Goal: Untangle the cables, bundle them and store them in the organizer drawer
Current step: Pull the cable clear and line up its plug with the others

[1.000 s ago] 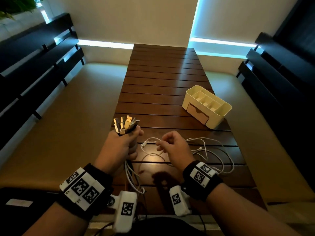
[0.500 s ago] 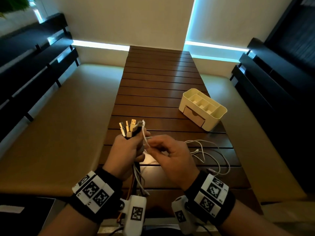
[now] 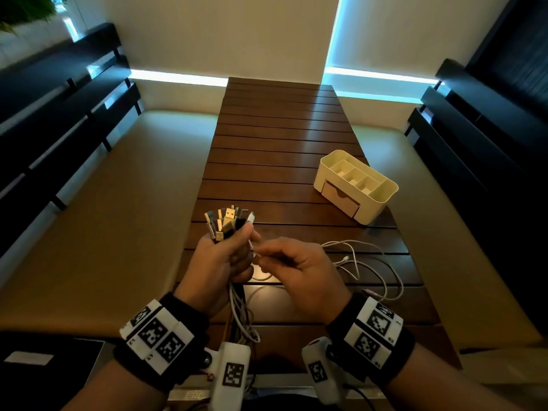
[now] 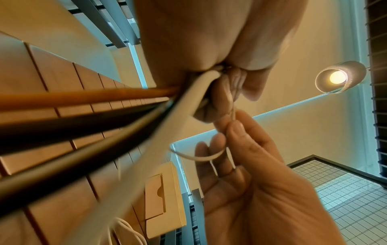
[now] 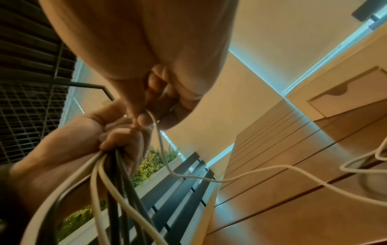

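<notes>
Gripping a bunch of cables point(image 3: 228, 225) plug-ends up, the left hand point(image 3: 221, 262) meets the right hand point(image 3: 299, 272), which pinches 1 thin white cable point(image 5: 165, 159) trailing across the slatted table point(image 3: 275, 137); beyond, the organizer point(image 3: 357, 186) sits with its drawer point(image 3: 341, 198) closed.

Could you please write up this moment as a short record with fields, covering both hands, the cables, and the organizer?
left hand: left hand grips a bunch of white and black cables, their metal plug ends fanned out above the fist
right hand: right hand pinches a thin white cable beside the left fist
loose cable: its tangled remainder lies on the dark slatted wooden table
organizer: cream plastic organizer on the table, right of the hands
drawer: pale drawer shut
</notes>
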Tool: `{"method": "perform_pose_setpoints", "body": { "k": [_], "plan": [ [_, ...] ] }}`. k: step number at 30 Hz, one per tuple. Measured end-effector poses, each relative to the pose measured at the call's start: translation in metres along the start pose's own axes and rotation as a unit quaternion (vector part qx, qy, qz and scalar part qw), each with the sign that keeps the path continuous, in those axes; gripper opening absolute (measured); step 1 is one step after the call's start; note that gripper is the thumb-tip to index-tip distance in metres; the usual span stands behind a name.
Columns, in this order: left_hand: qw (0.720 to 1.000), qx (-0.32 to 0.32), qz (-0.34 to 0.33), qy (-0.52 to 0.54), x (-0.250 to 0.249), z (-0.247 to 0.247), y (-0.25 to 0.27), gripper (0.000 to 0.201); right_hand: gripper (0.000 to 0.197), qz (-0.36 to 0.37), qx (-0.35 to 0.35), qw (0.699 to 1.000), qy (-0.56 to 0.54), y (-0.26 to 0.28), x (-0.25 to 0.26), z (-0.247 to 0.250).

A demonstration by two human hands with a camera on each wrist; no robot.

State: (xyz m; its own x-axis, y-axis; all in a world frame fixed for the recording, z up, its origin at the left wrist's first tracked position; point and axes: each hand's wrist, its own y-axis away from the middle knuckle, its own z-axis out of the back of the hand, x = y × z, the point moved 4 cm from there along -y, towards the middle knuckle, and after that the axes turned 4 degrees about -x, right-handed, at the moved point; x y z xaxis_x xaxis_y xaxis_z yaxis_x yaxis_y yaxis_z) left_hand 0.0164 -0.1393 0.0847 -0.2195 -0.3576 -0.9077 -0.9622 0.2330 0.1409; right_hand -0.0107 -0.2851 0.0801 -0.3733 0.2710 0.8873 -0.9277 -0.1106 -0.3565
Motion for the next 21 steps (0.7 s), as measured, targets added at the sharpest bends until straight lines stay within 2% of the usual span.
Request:
{"method": "perform_pose_setpoints", "body": {
  "k": [3,8,12,13,16,19,21],
  "plan": [
    [0.999,-0.010,-0.014,-0.034,-0.001,0.000,0.001,0.026,0.022,-0.008,0.014,1.000,-0.010,0.002,0.000,-0.003],
    [0.990,-0.103,-0.044,-0.083,-0.002,0.004,0.002,0.027,0.021,-0.062,0.054,0.996,-0.033,0.004,0.007,-0.009],
    [0.991,-0.132,-0.026,0.016,-0.005,0.009,0.003,0.032,0.010,-0.146,0.084,0.981,-0.099,0.010,-0.001,-0.015],
    [0.989,-0.142,-0.014,0.044,-0.007,0.013,0.002,0.031,0.007,-0.160,0.090,0.979,-0.088,0.013,-0.007,-0.015],
    [0.983,-0.158,-0.009,0.098,-0.019,0.026,0.001,0.033,0.025,-0.206,0.121,0.971,0.002,0.026,-0.035,-0.012],
    [0.979,-0.135,-0.021,0.150,-0.035,0.038,0.003,0.033,0.021,-0.257,0.128,0.958,0.021,0.042,-0.060,-0.003],
    [0.983,-0.111,-0.015,0.144,-0.039,0.043,0.005,0.033,0.022,-0.271,0.113,0.955,0.039,0.043,-0.064,0.005]
  ]
}}
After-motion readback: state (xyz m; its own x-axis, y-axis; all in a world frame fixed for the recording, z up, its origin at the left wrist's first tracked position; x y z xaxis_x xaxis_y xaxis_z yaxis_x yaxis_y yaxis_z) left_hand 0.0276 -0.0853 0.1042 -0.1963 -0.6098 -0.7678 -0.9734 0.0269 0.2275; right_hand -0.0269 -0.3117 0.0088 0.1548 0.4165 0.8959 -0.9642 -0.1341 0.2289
